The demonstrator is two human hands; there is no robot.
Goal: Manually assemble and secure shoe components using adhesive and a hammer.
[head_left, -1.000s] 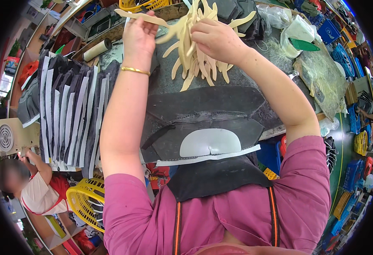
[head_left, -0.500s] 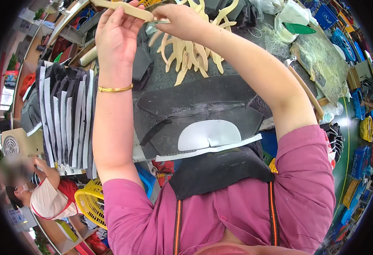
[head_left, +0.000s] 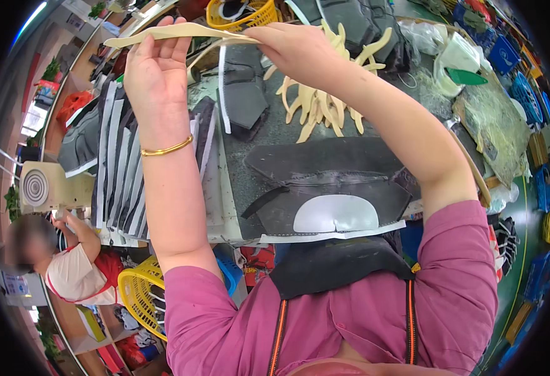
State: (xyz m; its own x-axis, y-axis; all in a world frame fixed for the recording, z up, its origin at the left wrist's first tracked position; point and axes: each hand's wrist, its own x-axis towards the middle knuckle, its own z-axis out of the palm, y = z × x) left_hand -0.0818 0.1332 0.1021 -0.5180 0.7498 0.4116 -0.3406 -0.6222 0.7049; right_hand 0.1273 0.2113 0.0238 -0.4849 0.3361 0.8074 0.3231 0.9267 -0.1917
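Observation:
A long, curved cream strip (head_left: 181, 30) is stretched between my hands at the top left, over the far side of the bench. My left hand (head_left: 156, 75) is palm up, with the strip lying across its fingers and the fingertips showing past it. At the strip's right end, my right hand (head_left: 294, 50) pinches it, with its fingertips partly hidden. A thinner pale band (head_left: 215, 47) bends down and left from that pinch. Beyond my right forearm lies a pile of similar cream strips (head_left: 316, 106). Nearer me rests a dark grey bag-like panel (head_left: 331, 169) with a white half-oval patch (head_left: 336, 213).
Stacked dark panels with white edges (head_left: 121, 169) stand at the left. More dark pieces (head_left: 243, 88) lie behind my left wrist. Plastic-wrapped material (head_left: 497, 103) is at the right. A yellow basket (head_left: 140, 294) and a co-worker (head_left: 77, 272) are at the lower left.
The right hand has moved right relative to the left hand, and more of the strip shows between them. The thin pale band now hangs in view. The view has shifted, so the bench sits further right.

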